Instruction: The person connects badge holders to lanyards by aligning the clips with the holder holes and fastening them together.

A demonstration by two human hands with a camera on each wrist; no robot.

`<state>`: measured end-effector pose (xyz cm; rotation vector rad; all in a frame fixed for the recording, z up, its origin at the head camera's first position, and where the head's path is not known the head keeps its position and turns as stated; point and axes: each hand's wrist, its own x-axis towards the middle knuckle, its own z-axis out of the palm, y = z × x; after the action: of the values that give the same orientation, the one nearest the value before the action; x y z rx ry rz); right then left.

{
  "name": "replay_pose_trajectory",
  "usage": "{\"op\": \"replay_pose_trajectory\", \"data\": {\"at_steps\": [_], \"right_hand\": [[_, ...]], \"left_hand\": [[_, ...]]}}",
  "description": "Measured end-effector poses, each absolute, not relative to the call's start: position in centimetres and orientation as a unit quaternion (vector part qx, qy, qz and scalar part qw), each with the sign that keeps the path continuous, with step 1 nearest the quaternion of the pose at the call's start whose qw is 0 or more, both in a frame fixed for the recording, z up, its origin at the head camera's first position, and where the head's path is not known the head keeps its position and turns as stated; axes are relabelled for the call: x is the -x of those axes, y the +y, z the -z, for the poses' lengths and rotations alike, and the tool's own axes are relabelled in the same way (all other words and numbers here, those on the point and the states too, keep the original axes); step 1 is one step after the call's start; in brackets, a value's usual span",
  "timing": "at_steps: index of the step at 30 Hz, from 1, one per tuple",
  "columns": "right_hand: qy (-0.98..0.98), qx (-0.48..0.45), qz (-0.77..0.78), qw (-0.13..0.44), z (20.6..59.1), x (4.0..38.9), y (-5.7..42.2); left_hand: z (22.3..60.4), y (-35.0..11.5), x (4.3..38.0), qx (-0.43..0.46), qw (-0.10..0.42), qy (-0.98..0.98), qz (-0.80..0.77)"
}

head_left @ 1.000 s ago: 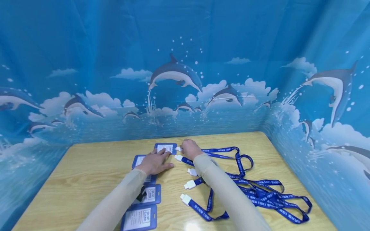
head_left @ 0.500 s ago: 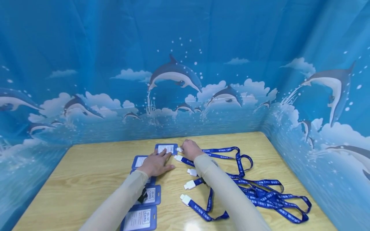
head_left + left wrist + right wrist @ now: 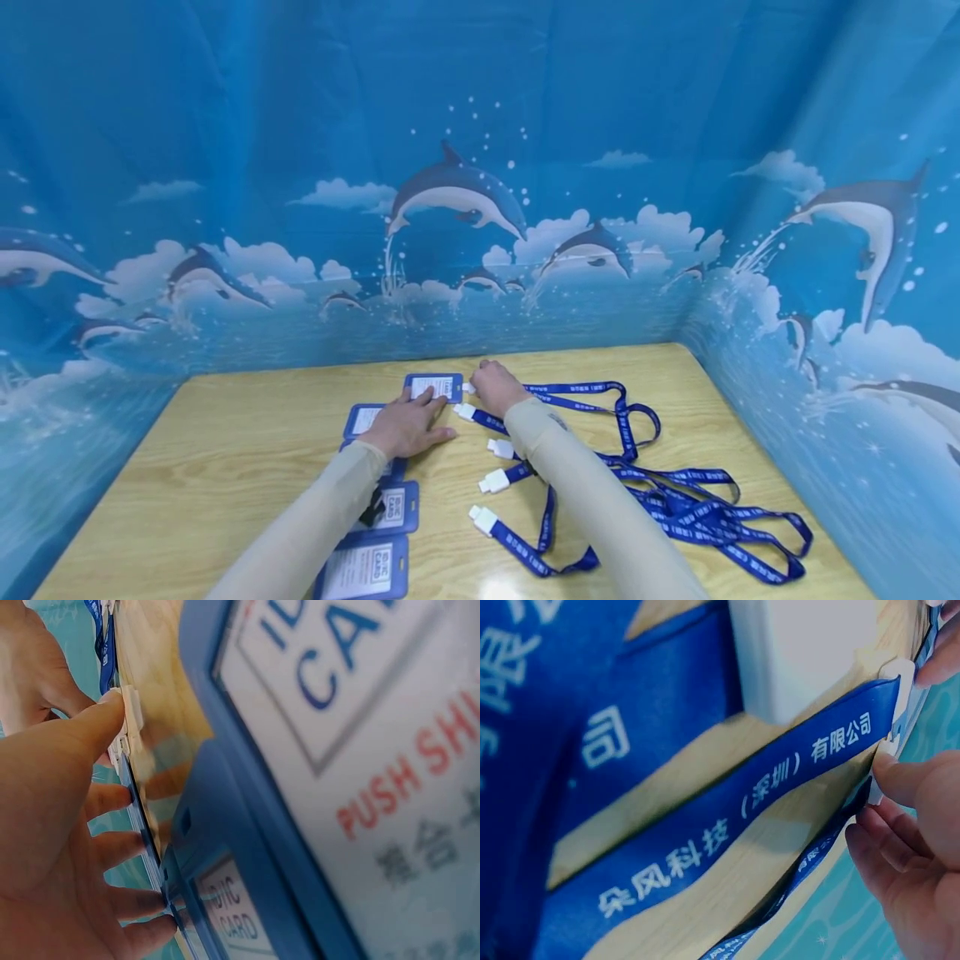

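Observation:
In the head view, my left hand point(image 3: 405, 427) reaches forward with fingers spread. Its fingertips rest on a blue badge holder point(image 3: 416, 385) at the back of the table. Just right of that holder, my right hand point(image 3: 495, 387) pinches the white clip point(image 3: 468, 388) of a blue lanyard point(image 3: 577, 388) between thumb and fingers. The pinched clip point(image 3: 875, 793) shows in the right wrist view. It sits at the holder's slotted end; whether it is hooked in, I cannot tell. Straight left fingers point(image 3: 120, 847) lie along the holder's edge in the left wrist view.
More blue badge holders point(image 3: 367, 568) form a column on the left, partly under my left hand and arm. Several lanyards with white clips point(image 3: 483, 518) lie right of them, their straps tangled point(image 3: 705, 521) at the right. A dolphin-print curtain point(image 3: 480, 317) borders the wooden table point(image 3: 210, 467).
The far badge holder and my left hand have slid very slightly right, toward the pinched clip. My right hand has stayed almost still.

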<state>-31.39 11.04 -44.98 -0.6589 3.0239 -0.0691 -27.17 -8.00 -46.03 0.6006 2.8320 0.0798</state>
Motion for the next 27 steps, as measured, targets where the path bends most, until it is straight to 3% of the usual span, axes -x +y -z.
{"op": "replay_pose_trajectory", "data": {"at_steps": [13,21,27], "right_hand": [[0.973,0.23,0.031,0.012,45.7,31.6,11.1],[0.965,0.26,0.011,-0.027,46.8,31.6,10.9],[0.975,0.222,0.026,-0.003,46.8,31.6,10.9]], "left_hand": [[45.9,-8.1,26.9,-0.212,0.135,0.966,-0.055],[46.0,-8.0,27.2,-0.218,0.151,0.963,-0.053],[45.6,-7.7,27.6,-0.213,0.162,0.962,-0.059]]}}
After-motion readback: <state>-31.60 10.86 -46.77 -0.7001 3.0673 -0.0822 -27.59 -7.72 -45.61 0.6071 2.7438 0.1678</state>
